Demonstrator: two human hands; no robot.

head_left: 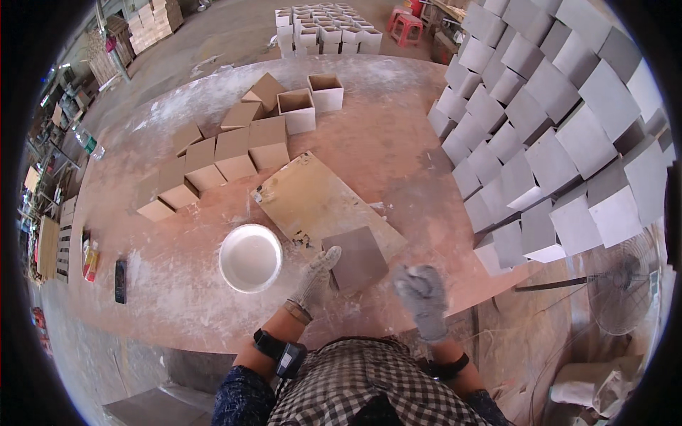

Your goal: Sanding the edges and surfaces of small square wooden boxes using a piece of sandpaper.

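A square box (pixel 359 259) with a grey-brown face stands near the table's front edge, overlapping the corner of a stained yellowish board (pixel 327 199). My left hand (pixel 315 275), in a pale work glove, grips its left side with the thumb on the top face. Just right of the box, my gloved right hand (pixel 424 297) is raised with its fingers curled closed. Anything inside that fist is hidden. To the left of my left hand is a round white tub (pixel 250 258) with white stuff inside.
Several brown cardboard boxes (pixel 234 153) line the table's (pixel 398 121) far left. Stacked grey and white boxes (pixel 547 149) rise on the right. A phone (pixel 121 281) and a plastic bottle (pixel 88 141) lie at left. A fan (pixel 620 291) stands beyond the right edge.
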